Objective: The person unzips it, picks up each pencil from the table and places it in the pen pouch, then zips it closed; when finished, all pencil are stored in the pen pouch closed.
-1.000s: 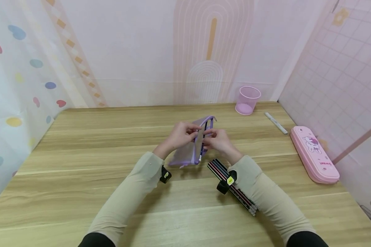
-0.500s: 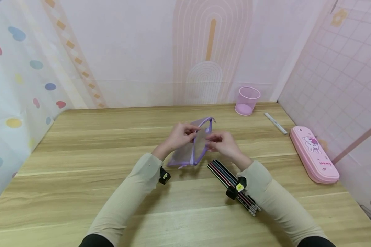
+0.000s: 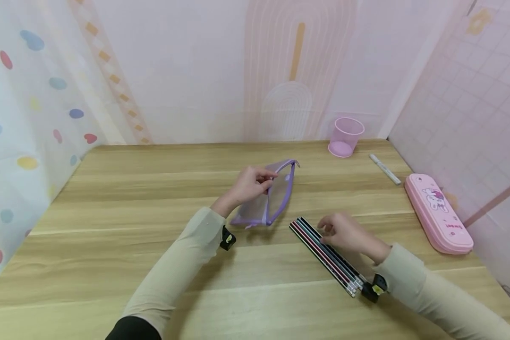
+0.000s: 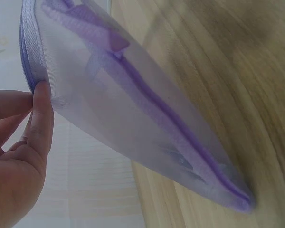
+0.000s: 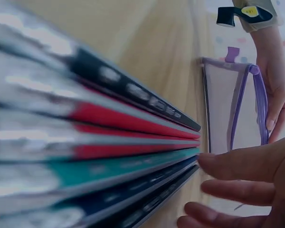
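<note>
My left hand point(image 3: 247, 186) pinches the zipper edge of a purple mesh pencil pouch point(image 3: 252, 210) between thumb and fingers. The pouch's mouth gapes toward the right. Through the mesh in the left wrist view, a small dark shape point(image 4: 180, 159) shows faintly near the bottom. A row of pencils point(image 3: 318, 252) in black, red and teal lies slanted on the table, silver ends toward me. My right hand point(image 3: 346, 234) is over the right side of the row, fingers loosely bent and nothing between them. In the right wrist view its fingertips point(image 5: 208, 161) overlap the pencils' far ends.
Behind the right hand's side stand a pink see-through cup point(image 3: 345, 138) and a white marker point(image 3: 384, 169). A pink pencil case point(image 3: 438, 212) lies at the right edge of the wooden table point(image 3: 161, 189). Printed cloth walls enclose the back and sides.
A dark pencil at the pouch's mouth, held by my right hand, has dropped from sight there. My right hand has moved right and toward me to the pencils. The left hand keeps its pinch.
</note>
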`<state>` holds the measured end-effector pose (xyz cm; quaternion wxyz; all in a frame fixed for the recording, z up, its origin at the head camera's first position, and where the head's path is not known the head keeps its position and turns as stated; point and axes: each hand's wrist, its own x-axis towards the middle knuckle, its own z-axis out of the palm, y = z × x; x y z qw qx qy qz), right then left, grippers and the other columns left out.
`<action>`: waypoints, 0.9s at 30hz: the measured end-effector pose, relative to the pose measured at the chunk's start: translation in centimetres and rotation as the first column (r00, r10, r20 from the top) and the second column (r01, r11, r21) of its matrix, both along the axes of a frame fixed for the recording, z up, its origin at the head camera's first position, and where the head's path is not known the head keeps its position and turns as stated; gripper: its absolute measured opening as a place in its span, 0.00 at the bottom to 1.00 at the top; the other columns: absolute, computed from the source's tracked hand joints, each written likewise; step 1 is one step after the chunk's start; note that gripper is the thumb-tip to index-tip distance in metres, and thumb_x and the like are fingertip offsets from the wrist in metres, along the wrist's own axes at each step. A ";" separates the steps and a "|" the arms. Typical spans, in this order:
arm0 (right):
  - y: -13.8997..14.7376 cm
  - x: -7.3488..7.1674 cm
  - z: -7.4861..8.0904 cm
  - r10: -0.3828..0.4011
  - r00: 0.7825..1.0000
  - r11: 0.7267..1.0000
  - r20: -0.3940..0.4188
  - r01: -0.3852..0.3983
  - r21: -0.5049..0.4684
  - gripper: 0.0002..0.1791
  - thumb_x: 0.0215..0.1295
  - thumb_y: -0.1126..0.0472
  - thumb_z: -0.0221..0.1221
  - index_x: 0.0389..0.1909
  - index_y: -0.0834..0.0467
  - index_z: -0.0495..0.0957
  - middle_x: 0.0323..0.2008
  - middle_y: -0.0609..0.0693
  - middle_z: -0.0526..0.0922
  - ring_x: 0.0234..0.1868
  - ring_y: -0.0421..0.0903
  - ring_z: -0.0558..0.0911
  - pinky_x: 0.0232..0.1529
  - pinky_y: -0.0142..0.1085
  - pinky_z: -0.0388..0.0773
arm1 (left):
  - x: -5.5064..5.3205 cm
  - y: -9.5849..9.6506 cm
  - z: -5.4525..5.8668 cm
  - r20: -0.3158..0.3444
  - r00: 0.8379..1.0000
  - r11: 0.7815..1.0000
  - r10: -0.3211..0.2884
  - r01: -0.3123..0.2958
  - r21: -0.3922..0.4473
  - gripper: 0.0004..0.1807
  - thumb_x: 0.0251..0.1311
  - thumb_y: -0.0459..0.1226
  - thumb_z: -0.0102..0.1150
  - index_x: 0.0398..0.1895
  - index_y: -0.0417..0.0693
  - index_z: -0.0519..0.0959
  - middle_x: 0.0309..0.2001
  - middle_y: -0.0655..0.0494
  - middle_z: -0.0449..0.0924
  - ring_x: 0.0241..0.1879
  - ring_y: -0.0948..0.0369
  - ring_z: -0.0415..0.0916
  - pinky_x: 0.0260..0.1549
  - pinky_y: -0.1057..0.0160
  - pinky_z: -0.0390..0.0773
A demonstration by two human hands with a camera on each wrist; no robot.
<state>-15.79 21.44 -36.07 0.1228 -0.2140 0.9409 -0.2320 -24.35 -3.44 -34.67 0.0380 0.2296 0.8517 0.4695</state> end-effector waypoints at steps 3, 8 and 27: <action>0.6 1.0 0.1 -0.004 1.000 0.996 0.020 0.002 0.089 0.14 0.47 0.66 0.63 0.38 0.65 0.78 0.29 0.53 0.81 0.31 0.43 0.78 0.31 0.35 0.78 | 0.0 -0.1 0.1 0.004 1.000 1.000 -0.001 0.001 -0.004 0.14 0.55 0.27 0.51 0.45 0.35 0.77 0.37 0.37 0.78 0.33 0.53 0.80 0.26 0.70 0.81; 1.0 2.0 0.1 -0.018 0.999 0.992 0.042 0.012 0.122 0.12 0.48 0.70 0.60 0.37 0.67 0.78 0.23 0.49 0.79 0.25 0.40 0.74 0.25 0.31 0.74 | 0.0 -0.2 0.3 0.026 1.000 1.000 -0.004 0.004 -0.004 0.14 0.55 0.27 0.51 0.46 0.35 0.76 0.38 0.37 0.78 0.34 0.53 0.80 0.28 0.69 0.82; 2.4 2.3 -1.4 -0.007 1.000 0.999 0.027 0.008 -0.045 0.16 0.52 0.69 0.58 0.44 0.65 0.73 0.23 0.46 0.76 0.23 0.36 0.71 0.22 0.26 0.70 | -0.3 -0.5 0.0 -0.035 0.999 0.999 -0.033 0.033 -0.022 0.14 0.54 0.26 0.51 0.45 0.33 0.76 0.35 0.36 0.79 0.31 0.53 0.80 0.25 0.71 0.81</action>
